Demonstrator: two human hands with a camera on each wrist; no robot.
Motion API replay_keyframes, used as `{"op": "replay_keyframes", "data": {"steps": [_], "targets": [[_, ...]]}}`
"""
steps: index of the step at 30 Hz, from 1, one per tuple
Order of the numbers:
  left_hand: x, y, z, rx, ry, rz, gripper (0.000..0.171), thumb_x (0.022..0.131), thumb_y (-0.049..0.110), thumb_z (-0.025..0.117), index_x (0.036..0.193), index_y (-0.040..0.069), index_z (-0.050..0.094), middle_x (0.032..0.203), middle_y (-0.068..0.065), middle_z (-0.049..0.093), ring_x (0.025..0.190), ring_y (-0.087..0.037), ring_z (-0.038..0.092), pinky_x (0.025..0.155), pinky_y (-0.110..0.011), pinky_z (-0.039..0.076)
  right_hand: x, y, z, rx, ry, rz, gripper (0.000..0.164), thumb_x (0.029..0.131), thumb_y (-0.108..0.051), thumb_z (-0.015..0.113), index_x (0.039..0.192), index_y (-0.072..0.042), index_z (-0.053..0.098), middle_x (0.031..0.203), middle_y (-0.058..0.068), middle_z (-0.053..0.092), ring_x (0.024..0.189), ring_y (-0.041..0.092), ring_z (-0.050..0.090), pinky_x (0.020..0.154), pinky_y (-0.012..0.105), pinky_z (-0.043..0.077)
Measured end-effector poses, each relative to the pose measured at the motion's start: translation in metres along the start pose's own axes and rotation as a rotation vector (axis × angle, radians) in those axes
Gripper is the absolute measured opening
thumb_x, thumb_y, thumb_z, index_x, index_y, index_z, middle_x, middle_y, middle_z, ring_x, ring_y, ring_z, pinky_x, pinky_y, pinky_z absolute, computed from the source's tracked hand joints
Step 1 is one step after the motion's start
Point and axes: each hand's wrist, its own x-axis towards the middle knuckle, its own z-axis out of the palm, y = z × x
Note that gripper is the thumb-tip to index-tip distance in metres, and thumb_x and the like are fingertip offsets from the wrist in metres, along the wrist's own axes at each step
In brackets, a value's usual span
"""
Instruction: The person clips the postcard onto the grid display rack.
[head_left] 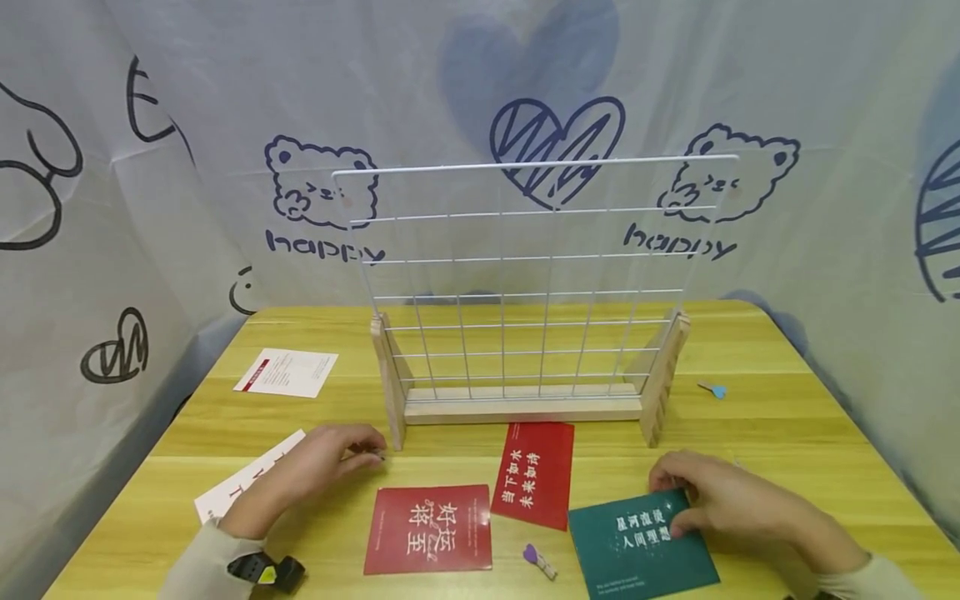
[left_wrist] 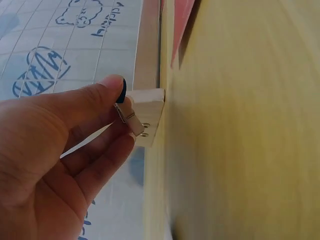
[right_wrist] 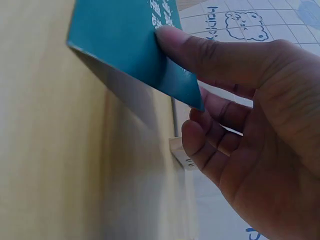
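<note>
My left hand pinches a small wooden clothespin with a dark heart on it, beside the left foot of the wire grid rack. In the right wrist view, the thumb of my right hand lies on the printed face of a teal card and the fingers are behind it. One edge of that card is tilted up off the table. A red card and a brighter red card lie between the hands. Close to the teal card is a clothespin with a purple heart.
The rack's white grid stands upright in a wooden base at mid-table. At the left lie a white card with a red strip and another white card, partly under my left forearm. A blue-heart clothespin lies right of the rack.
</note>
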Motion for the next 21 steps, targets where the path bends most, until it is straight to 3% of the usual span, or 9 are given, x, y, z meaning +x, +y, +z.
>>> {"op": "replay_keyframes", "data": {"steps": [4,11,21], "targets": [[0.002,0.005,-0.003,0.002,0.01,0.032,0.008,0.092,0.017,0.069,0.1,0.015,0.071,0.094,0.009,0.07,0.084,-0.004,0.064,0.074,-0.03,0.056,0.003,-0.001,-0.005,0.002,0.011,-0.025,0.027,0.089,-0.04,0.07,0.107,-0.023,0.059,0.094,-0.013,0.056,0.08,0.004,0.05,0.067,0.024,0.047],[0.007,0.016,-0.009,0.012,0.038,0.087,0.01,0.093,0.016,0.069,0.102,0.014,0.072,0.094,0.01,0.069,0.083,-0.002,0.063,0.072,-0.029,0.056,0.006,-0.003,-0.018,-0.017,0.063,-0.152,0.012,0.096,-0.022,0.064,0.107,-0.022,0.061,0.093,-0.013,0.059,0.076,0.002,0.051,0.062,0.023,0.048],[0.015,0.03,-0.02,0.02,0.034,0.149,0.01,0.093,0.014,0.068,0.103,0.015,0.07,0.094,0.01,0.069,0.083,-0.003,0.064,0.071,-0.026,0.056,0.01,-0.014,-0.035,0.004,0.063,-0.142,0.013,0.096,-0.015,0.062,0.107,-0.021,0.064,0.094,-0.016,0.063,0.078,0.004,0.059,0.065,0.026,0.053]]}}
